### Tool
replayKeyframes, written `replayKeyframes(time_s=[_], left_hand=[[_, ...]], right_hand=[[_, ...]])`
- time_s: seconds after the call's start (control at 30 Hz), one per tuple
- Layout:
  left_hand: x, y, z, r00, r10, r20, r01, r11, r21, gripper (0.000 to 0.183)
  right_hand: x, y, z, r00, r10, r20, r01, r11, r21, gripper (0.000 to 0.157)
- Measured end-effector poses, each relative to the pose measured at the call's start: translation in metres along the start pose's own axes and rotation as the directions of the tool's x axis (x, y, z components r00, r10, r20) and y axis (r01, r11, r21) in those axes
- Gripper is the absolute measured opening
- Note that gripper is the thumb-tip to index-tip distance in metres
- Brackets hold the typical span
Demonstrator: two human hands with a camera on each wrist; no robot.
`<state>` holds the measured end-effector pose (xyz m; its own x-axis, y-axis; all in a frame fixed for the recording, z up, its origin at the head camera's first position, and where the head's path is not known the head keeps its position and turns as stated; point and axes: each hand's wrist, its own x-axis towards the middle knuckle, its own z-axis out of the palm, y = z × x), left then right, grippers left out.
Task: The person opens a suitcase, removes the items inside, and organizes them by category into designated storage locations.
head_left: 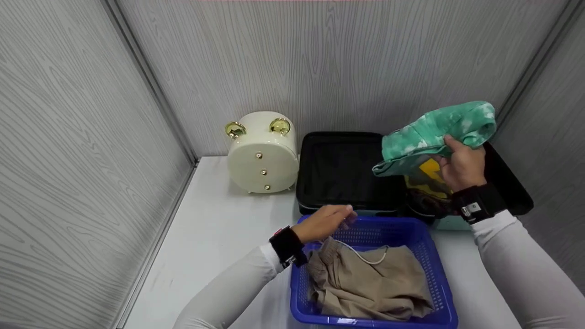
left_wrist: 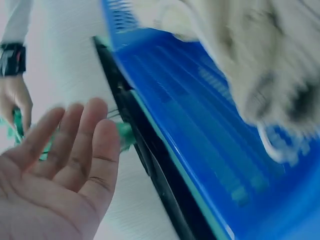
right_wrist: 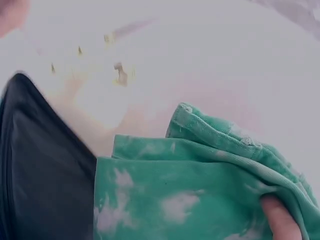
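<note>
My right hand (head_left: 464, 167) grips a folded green and white tie-dye garment (head_left: 429, 130) and holds it above the right half of an open black-lined suitcase (head_left: 347, 169). In the right wrist view the thumb presses on the green cloth (right_wrist: 165, 200). My left hand (head_left: 324, 223) hovers over the back left rim of a blue plastic basket (head_left: 441, 274), holding nothing. Its fingers look straight in the left wrist view, palm (left_wrist: 50, 200) showing. Crumpled beige drawstring trousers or shorts (head_left: 370, 283) lie inside the basket.
A cream round case (head_left: 263, 155) with gold ears and studs stands left of the suitcase on the white table (head_left: 205, 237). Something yellow and grey (head_left: 432, 176) lies in the suitcase's right half. Grey wood-grain panels (head_left: 320, 59) enclose the back and sides.
</note>
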<state>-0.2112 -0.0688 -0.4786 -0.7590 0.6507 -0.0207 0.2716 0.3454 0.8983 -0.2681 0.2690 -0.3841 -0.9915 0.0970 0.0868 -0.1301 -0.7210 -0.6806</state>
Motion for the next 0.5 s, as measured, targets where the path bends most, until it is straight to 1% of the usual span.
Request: replayKeyframes(time_s=[0.03, 0.07, 0.1, 0.13, 0.17, 0.2, 0.27, 0.3, 0.33, 0.37, 0.4, 0.47, 0.5], left_hand=[[0.003, 0.001, -0.001, 0.999, -0.034, -0.007, 0.034, 0.995, -0.092, 0.059], [0.005, 0.001, -0.003, 0.998, -0.070, 0.000, 0.069, 0.979, -0.192, 0.062], [0.007, 0.001, -0.004, 0.995, -0.104, 0.009, 0.102, 0.954, -0.282, 0.066], [0.008, 0.000, -0.006, 0.990, -0.136, 0.026, 0.136, 0.917, -0.375, 0.069], [0.009, -0.001, -0.007, 0.985, -0.168, 0.045, 0.169, 0.869, -0.466, 0.073], [0.009, -0.002, -0.008, 0.979, -0.195, 0.065, 0.198, 0.809, -0.554, 0.077], [0.008, -0.003, -0.009, 0.968, -0.228, 0.105, 0.235, 0.677, -0.697, 0.089], [0.008, -0.004, -0.009, 0.965, -0.231, 0.121, 0.242, 0.617, -0.748, 0.095], [0.008, -0.004, -0.010, 0.965, -0.228, 0.132, 0.241, 0.564, -0.789, 0.100], [0.008, -0.004, -0.010, 0.969, -0.211, 0.131, 0.226, 0.527, -0.820, 0.103], [0.008, -0.004, -0.010, 0.973, -0.195, 0.121, 0.204, 0.498, -0.843, 0.107], [0.007, -0.003, -0.011, 0.983, -0.169, 0.073, 0.144, 0.462, -0.875, 0.113], [0.008, -0.002, -0.010, 0.987, -0.156, 0.035, 0.102, 0.447, -0.889, 0.113]], right_hand=[[-0.004, 0.002, 0.006, 1.000, 0.000, 0.026, 0.000, 1.000, -0.006, 0.050], [-0.009, 0.005, 0.013, 0.999, -0.001, 0.044, 0.003, 1.000, -0.023, 0.048], [-0.013, 0.008, 0.019, 0.998, 0.001, 0.062, 0.001, 0.999, -0.035, 0.046], [-0.019, 0.011, 0.025, 0.997, 0.005, 0.073, -0.002, 0.999, -0.041, 0.044], [-0.024, 0.013, 0.031, 0.996, 0.014, 0.091, -0.009, 0.999, -0.047, 0.042], [-0.030, 0.016, 0.037, 0.994, 0.021, 0.109, -0.014, 0.998, -0.064, 0.038], [-0.041, 0.020, 0.046, 0.989, 0.040, 0.142, -0.027, 0.995, -0.093, 0.031], [-0.046, 0.022, 0.050, 0.986, 0.052, 0.160, -0.037, 0.995, -0.096, 0.027], [-0.051, 0.024, 0.054, 0.981, 0.063, 0.182, -0.047, 0.994, -0.094, 0.026], [-0.056, 0.026, 0.056, 0.975, 0.078, 0.206, -0.057, 0.993, -0.106, 0.023], [-0.061, 0.027, 0.058, 0.968, 0.091, 0.234, -0.066, 0.991, -0.115, 0.022], [-0.070, 0.031, 0.061, 0.952, 0.118, 0.284, -0.089, 0.989, -0.116, 0.020], [-0.074, 0.033, 0.061, 0.941, 0.131, 0.311, -0.096, 0.988, -0.124, 0.021]])
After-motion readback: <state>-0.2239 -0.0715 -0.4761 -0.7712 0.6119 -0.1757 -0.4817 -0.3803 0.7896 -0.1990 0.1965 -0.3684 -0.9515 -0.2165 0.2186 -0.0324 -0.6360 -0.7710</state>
